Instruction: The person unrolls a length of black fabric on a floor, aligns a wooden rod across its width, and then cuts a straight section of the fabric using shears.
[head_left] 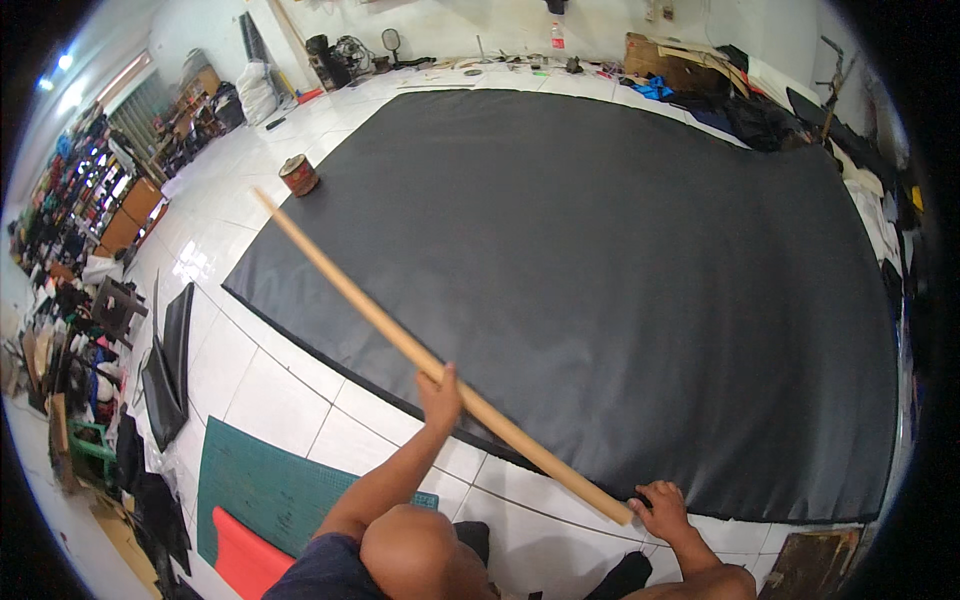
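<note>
With left hand point(440, 398), gripping tan pole point(370, 312); with right hand point(664, 508), touching black sheet point(600, 250), grasp unclear. Seemingly done spreading it ahead of both; not yet with pole.

Showed a long, straight tan rod point(400, 338), slanted from beyond the left edge of a broad black sheet point(580, 240) to its near edge. Showed the sheet spread on white floor tiles point(268, 398), faintly rippled.

Black sheet point(590, 270) partly behind the tube point(510, 430)
</note>
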